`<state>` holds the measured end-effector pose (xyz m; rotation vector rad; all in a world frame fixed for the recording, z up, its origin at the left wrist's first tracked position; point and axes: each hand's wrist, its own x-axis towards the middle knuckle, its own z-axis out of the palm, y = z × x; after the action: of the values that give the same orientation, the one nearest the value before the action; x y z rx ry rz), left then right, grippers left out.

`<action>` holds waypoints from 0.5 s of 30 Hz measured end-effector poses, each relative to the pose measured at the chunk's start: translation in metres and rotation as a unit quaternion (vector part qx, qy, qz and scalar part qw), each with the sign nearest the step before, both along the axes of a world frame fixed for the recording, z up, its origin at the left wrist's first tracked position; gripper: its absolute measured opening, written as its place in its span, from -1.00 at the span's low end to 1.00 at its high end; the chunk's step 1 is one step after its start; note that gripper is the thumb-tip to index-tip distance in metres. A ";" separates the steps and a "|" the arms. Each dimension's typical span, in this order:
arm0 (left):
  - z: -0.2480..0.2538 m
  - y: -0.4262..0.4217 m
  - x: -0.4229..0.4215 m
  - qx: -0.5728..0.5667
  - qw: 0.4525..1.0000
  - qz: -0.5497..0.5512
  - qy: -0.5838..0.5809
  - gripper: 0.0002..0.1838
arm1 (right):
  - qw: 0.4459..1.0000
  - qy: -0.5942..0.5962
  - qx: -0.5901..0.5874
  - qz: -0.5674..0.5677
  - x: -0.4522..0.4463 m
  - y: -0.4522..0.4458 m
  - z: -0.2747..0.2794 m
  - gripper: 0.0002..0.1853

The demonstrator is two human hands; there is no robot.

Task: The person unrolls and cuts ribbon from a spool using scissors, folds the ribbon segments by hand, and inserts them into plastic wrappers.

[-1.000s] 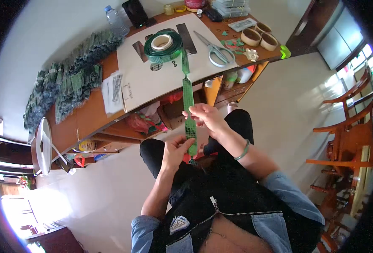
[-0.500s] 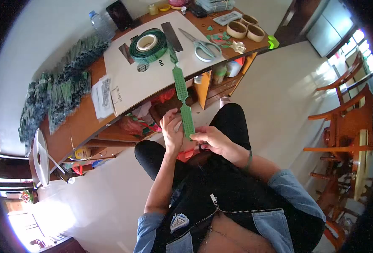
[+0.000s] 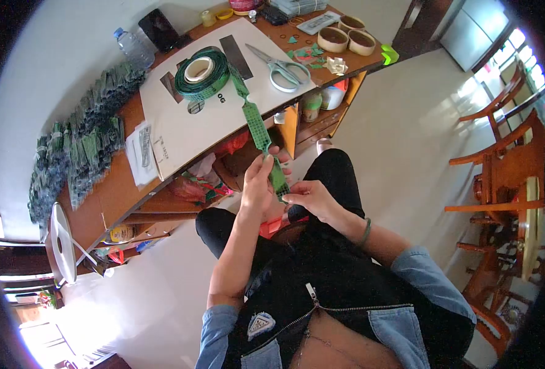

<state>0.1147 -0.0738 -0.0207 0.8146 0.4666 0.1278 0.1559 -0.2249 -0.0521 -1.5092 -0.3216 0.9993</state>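
A green printed strip (image 3: 257,126) with narrow necks between its sections runs from a roll (image 3: 201,74) on the white board down to my lap. My left hand (image 3: 260,184) pinches the strip near one of its necks, thumb on top and fingers behind. Below it, my right hand (image 3: 309,200) grips the strip's loose end between thumb and fingers. Teal-handled scissors (image 3: 284,74) lie with blades apart on the board, to the right of the roll.
The white board (image 3: 186,138) covers much of the brown desk (image 3: 109,197). Bundles of green strips (image 3: 94,135) line the wall side. Tape rolls (image 3: 332,40), green scraps (image 3: 309,55) and a plastic bottle (image 3: 131,46) stand or lie farther back. Wooden chairs (image 3: 509,166) are at right.
My left hand has moved up and right and closed on the strip; before, its fingers were spread beside it. My right hand still holds the lower end. The view has shifted slightly.
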 end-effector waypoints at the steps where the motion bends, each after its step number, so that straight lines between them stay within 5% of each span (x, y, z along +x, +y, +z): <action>1: -0.002 0.000 0.000 0.034 0.999 0.003 0.007 -0.68 | 1.000 -0.018 0.008 0.011 0.000 -0.001 -0.004 -0.76; 7: 0.020 -0.012 -0.051 0.112 0.992 -0.015 0.051 -0.72 | 0.986 0.059 0.156 -0.009 0.043 0.037 0.065 -0.73; 9: 0.022 -0.016 -0.077 0.114 0.990 -0.037 0.069 -0.72 | 0.962 0.244 0.120 -0.036 0.060 0.071 0.064 -0.74; 13: -0.014 0.005 -0.105 0.069 0.990 -0.071 0.104 -0.73 | 0.966 0.228 0.124 -0.018 0.057 0.092 0.052 -0.78; 15: -0.052 0.026 -0.097 -0.008 0.994 0.001 0.106 -0.73 | 0.975 0.202 0.095 -0.018 0.046 0.078 0.051 -0.79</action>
<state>0.0180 -0.0476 -0.0723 0.8165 0.6675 0.0389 0.2023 -0.1466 -0.0012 -1.1055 -0.0947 1.1834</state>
